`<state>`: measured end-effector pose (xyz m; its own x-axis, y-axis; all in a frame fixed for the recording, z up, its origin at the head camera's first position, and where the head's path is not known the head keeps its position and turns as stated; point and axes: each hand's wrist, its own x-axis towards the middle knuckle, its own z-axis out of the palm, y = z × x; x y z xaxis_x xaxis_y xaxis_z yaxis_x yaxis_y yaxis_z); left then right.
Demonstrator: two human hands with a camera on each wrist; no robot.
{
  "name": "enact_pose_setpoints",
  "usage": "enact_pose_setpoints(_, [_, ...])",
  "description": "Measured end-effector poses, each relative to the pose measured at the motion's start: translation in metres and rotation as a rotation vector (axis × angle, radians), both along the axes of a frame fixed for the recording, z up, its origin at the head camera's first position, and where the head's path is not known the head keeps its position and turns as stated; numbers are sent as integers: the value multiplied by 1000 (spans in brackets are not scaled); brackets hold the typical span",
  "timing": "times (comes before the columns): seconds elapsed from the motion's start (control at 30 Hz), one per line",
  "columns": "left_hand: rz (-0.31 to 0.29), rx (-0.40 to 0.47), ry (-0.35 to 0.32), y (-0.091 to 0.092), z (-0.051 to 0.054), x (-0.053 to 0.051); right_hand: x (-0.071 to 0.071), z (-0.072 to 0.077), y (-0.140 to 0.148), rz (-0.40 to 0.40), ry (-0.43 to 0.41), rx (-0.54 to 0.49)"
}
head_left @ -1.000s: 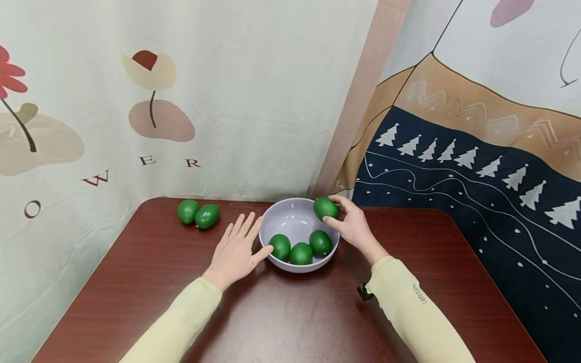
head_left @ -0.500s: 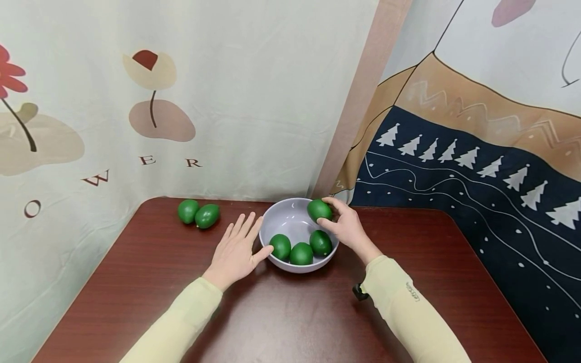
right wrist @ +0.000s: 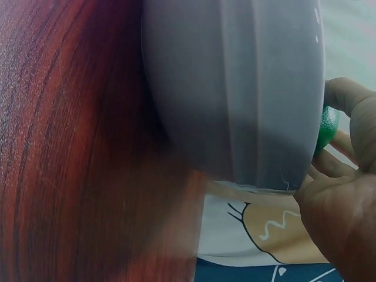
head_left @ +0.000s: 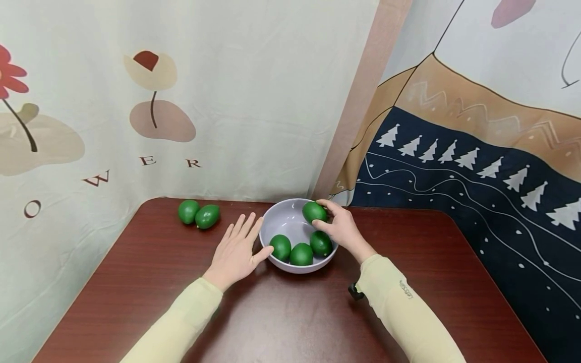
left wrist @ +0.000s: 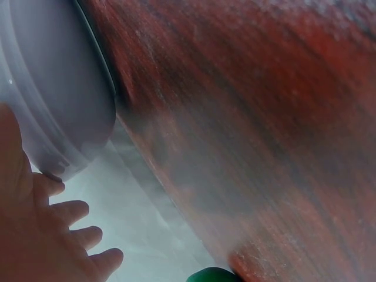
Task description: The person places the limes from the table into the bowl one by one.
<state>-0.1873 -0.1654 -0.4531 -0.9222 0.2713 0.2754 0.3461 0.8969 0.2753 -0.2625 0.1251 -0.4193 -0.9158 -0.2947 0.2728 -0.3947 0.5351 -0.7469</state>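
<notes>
My right hand (head_left: 342, 226) pinches a green lime (head_left: 314, 212) between thumb and fingers, over the back right part of a pale lilac bowl (head_left: 290, 205). In the right wrist view that lime (right wrist: 328, 126) shows partly behind the bowl wall (right wrist: 235, 88). Inside, a left lime (head_left: 280, 247), a middle lime (head_left: 301, 254) and a right lime (head_left: 321, 244) lie along the front. My left hand (head_left: 236, 249) is spread with straight fingers at the bowl's left side, its thumb at the rim.
Two more limes (head_left: 207, 216) lie side by side at the back left of the dark red-brown table (head_left: 299, 312). A pale printed curtain (head_left: 249, 101) hangs behind the table, and a navy cloth with white trees (head_left: 454, 176) hangs at the right.
My right hand has moved left and slightly down with the lime, from the bowl's right rim to over its inside. The left hand and the other limes stay put.
</notes>
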Motion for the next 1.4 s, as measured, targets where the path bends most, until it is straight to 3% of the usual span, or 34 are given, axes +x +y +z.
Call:
enact_pose_setpoints(0.43, [2, 0, -16, 0, 0, 0, -4, -1, -8, -2, -6, 106])
enact_pose_setpoints(0.67, [-1, 6, 10, 0, -1, 0, -8, -4, -11, -3, 6, 177])
enact_pose_setpoints(1.4, [6, -5, 4, 1, 1, 1, -14, 2, -25, -31, -142, 321])
